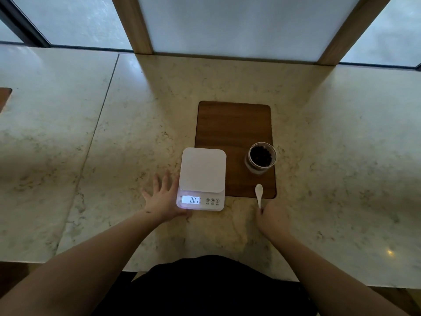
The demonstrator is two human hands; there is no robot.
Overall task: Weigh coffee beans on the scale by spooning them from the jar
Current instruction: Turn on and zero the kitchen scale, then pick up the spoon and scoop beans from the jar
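Note:
A white digital scale (202, 179) stands on the marble counter, its lit display reading 001 and its platform bare. My left hand (163, 197) lies flat with spread fingers against the scale's left side. An open glass jar (261, 158) of dark coffee beans stands on the right part of a brown wooden board (232, 126). A small white spoon (259, 195) points away from me, its bowl over the board's near edge. My right hand (272, 218) pinches the spoon's handle end.
The marble counter (114, 133) stretches wide to both sides, with a seam running down the left. Frosted window panels and wooden posts (134, 26) stand along the far edge. A brown object (4, 96) sits at the far left edge.

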